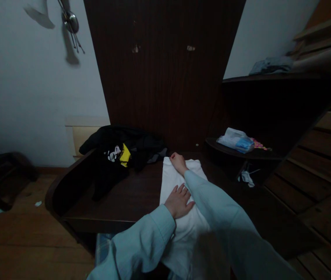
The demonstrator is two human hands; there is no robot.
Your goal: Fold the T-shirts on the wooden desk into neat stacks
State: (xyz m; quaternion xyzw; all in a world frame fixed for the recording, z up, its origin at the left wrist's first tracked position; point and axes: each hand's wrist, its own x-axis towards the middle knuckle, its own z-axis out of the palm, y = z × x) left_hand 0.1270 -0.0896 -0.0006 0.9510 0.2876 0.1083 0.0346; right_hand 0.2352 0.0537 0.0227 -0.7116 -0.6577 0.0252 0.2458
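Observation:
A white garment (169, 177), folded into a long strip, lies over the dark wooden surface (142, 190) and hangs down toward me; its exact kind cannot be made out. My left hand (179, 201) rests flat on the middle of it, fingers spread. Beyond that, my right hand (178, 162) is at the garment's far left corner, its fingers curled closed on the edge of the cloth. My right forearm crosses over the cloth and covers part of its right side. Both arms wear light blue-green sleeves.
Black clothing (110, 136) with a yellow and white print is heaped at the back left. On the right, a low corner shelf (258, 155) holds a plastic packet (237, 140). A tall dark panel (165, 85) rises behind. Wooden slats (314, 171) stand at far right.

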